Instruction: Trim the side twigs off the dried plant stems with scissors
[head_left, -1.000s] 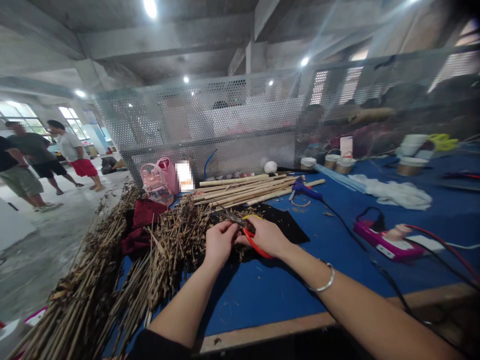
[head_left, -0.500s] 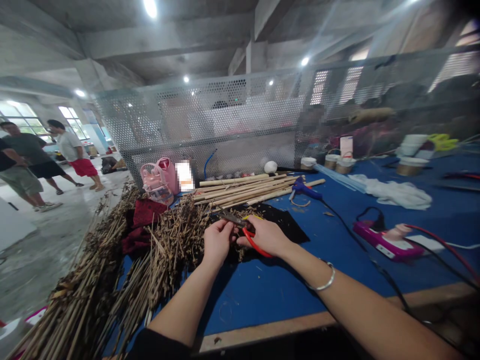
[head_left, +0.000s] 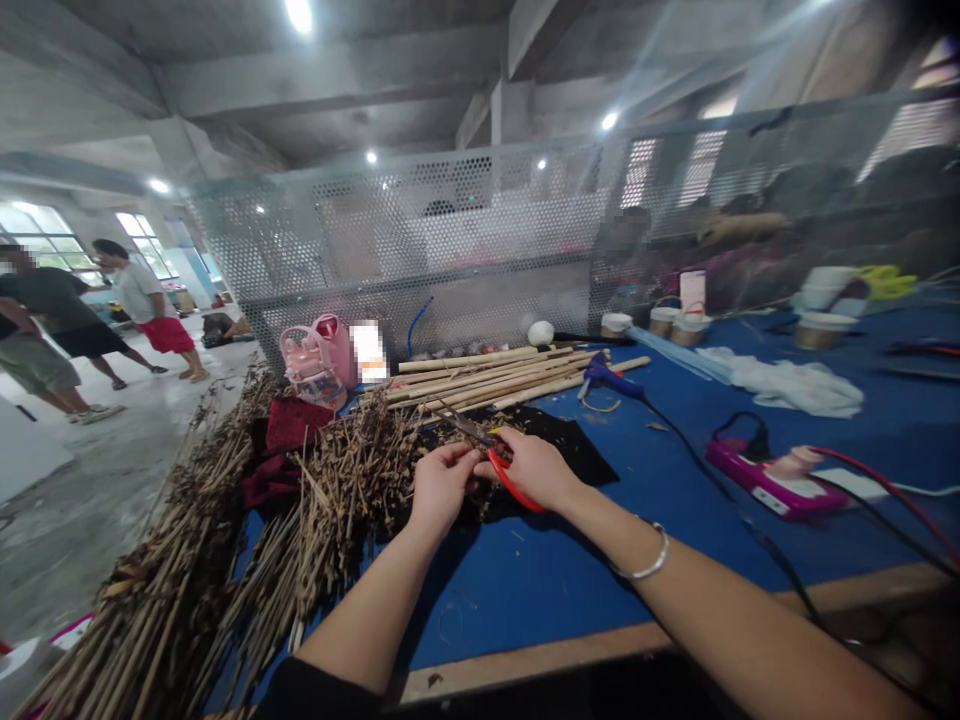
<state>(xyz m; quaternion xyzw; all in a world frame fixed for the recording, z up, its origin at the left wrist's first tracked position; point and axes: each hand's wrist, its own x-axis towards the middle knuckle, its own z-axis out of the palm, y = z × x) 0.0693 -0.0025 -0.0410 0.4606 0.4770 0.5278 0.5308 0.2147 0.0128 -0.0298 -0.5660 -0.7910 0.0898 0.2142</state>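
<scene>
My right hand [head_left: 536, 470] is closed around the red handles of a pair of scissors [head_left: 510, 482], whose blades point up and left and look parted. Just left of it, my left hand [head_left: 442, 482] is closed, its thumb and fingertips pinched together close to the right fingers. What the left fingers hold is too small to make out. Beneath both hands lies a black cloth [head_left: 574, 445] with dry plant scraps on it. A heap of dried plant stalks [head_left: 352, 470] spreads over the table to the left of my hands.
Pale wooden sticks [head_left: 480, 378] lie behind my hands. A blue glue gun [head_left: 611, 378] trails its cord toward a purple power strip [head_left: 776, 482]. Dark red cloth [head_left: 292, 425] and a pink bag [head_left: 330, 355] sit at left. White gloves [head_left: 795, 382] lie at right. People stand at far left.
My left hand has moved slightly down and right, closer to the right hand. The scissor blades show more and appear more parted. My right hand has barely moved.
</scene>
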